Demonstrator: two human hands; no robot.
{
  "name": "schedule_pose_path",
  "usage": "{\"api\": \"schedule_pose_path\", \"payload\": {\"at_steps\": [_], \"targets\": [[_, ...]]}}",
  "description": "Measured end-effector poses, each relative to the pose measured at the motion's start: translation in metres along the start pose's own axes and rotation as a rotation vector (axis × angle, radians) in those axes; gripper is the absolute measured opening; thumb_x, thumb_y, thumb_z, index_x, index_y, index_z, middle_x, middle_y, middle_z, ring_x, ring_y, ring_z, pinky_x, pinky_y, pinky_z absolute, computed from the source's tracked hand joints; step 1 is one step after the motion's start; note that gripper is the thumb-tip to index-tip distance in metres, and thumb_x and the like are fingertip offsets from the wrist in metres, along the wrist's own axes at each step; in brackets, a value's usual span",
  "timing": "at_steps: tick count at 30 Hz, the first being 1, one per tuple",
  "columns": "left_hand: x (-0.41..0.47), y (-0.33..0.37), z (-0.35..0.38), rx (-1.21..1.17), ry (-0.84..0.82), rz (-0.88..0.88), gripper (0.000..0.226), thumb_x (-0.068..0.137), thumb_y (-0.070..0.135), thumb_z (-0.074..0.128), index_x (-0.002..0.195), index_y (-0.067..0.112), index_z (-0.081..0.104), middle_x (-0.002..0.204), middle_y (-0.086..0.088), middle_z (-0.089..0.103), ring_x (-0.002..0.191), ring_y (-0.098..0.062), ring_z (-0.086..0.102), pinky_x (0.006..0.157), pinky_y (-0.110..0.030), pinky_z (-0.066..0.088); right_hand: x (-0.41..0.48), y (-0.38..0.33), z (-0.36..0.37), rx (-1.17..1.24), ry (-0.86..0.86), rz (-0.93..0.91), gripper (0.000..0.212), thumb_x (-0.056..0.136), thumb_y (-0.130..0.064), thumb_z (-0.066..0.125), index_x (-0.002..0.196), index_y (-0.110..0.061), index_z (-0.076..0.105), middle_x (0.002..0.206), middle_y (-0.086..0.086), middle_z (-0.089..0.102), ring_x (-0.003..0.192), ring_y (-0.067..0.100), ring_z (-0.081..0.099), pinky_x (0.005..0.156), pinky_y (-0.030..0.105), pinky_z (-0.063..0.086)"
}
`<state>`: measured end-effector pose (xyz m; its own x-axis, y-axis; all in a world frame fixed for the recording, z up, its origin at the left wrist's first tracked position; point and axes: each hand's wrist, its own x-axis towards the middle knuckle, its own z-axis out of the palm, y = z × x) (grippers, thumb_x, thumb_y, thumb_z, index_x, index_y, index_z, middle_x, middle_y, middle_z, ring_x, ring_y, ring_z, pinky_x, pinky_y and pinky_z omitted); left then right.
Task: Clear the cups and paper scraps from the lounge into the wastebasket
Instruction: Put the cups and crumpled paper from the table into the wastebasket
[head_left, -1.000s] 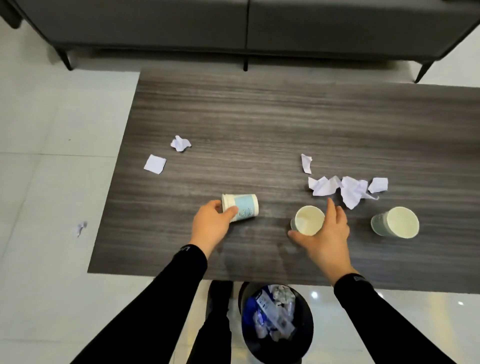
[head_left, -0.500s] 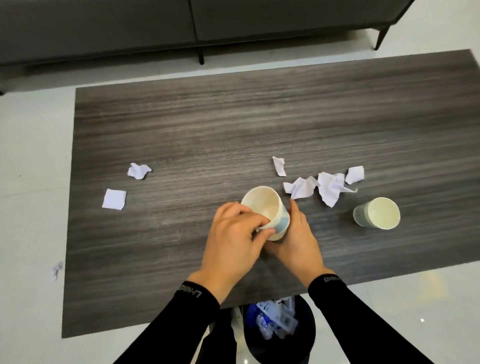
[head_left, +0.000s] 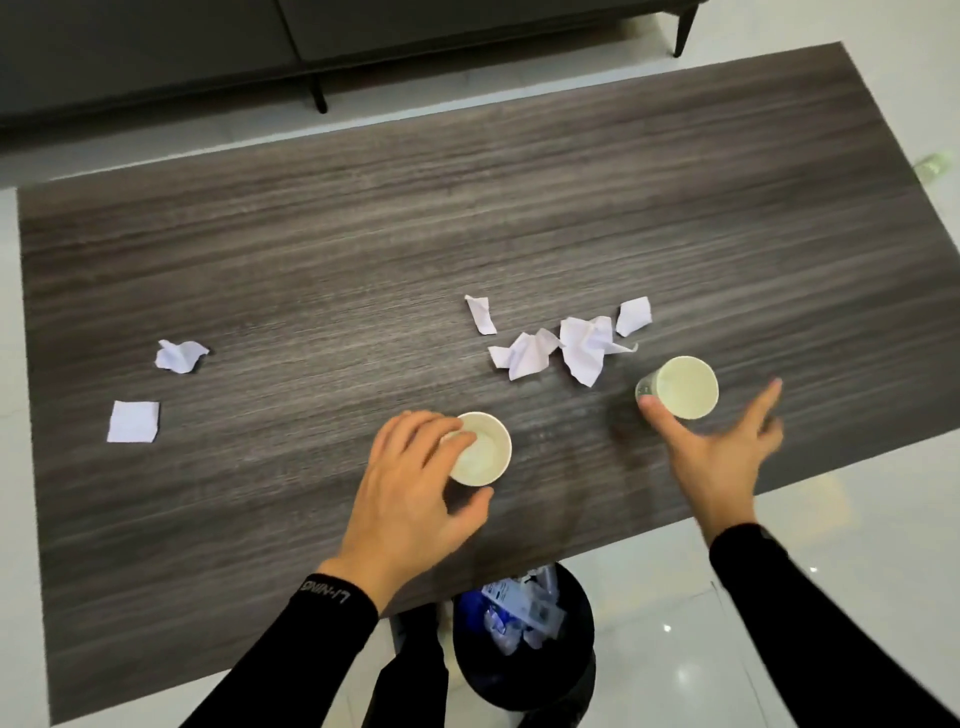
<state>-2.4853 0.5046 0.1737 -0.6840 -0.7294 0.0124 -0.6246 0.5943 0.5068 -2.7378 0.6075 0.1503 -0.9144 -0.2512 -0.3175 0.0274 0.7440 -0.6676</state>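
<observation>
Left hand (head_left: 410, 488) clamped on cup (head_left: 480, 449); right hand (head_left: 722, 452) spread open, second cup (head_left: 680, 387) touching its thumb, mouth toward us.

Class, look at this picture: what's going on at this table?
A person is clearing a low table. The left hand grips a paper cup near the front edge. The right hand is open, reaching for a second cup, its thumb touching it. Paper scraps lie on the table. A wastebasket, partly filled, stands below the front edge.
</observation>
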Motion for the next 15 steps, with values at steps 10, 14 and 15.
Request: {"api": "schedule_pose_path", "payload": {"at_steps": [10, 14, 15], "targets": [[-0.026, -0.029, -0.014, -0.238, 0.060, -0.593, 0.037, 0.086, 0.033, 0.053, 0.121, 0.020, 0.053, 0.126, 0.005, 0.054, 0.117, -0.009, 0.039, 0.094, -0.022, 0.030, -0.035, -0.029, 0.016, 0.007, -0.068, -0.369, 0.075, 0.069, -0.015, 0.076, 0.136, -0.010, 0.044, 0.129, 0.012, 0.050, 0.119, 0.027, 0.050, 0.103, 0.043, 0.042], [-0.026, -0.024, -0.009, -0.316, 0.039, -0.677, 0.036, 0.087, 0.029, 0.053, 0.122, 0.019, 0.053, 0.125, 0.003, 0.055, 0.117, -0.014, 0.044, 0.093, -0.025, 0.033, -0.111, -0.051, 0.024, 0.207, -0.324, -0.514, 0.074, 0.063, -0.036, 0.069, 0.132, -0.021, 0.046, 0.116, -0.004, 0.052, 0.102, 0.010, 0.056, 0.086, 0.015, 0.047], [-0.028, -0.024, -0.009, -0.327, 0.053, -0.690, 0.035, 0.087, 0.027, 0.054, 0.121, 0.019, 0.053, 0.125, 0.002, 0.056, 0.118, -0.016, 0.044, 0.094, -0.024, 0.032, -0.125, -0.054, 0.027, 0.195, -0.391, -0.563, 0.072, 0.062, -0.039, 0.068, 0.130, -0.025, 0.046, 0.115, -0.006, 0.053, 0.103, 0.005, 0.055, 0.084, 0.009, 0.045]]}}
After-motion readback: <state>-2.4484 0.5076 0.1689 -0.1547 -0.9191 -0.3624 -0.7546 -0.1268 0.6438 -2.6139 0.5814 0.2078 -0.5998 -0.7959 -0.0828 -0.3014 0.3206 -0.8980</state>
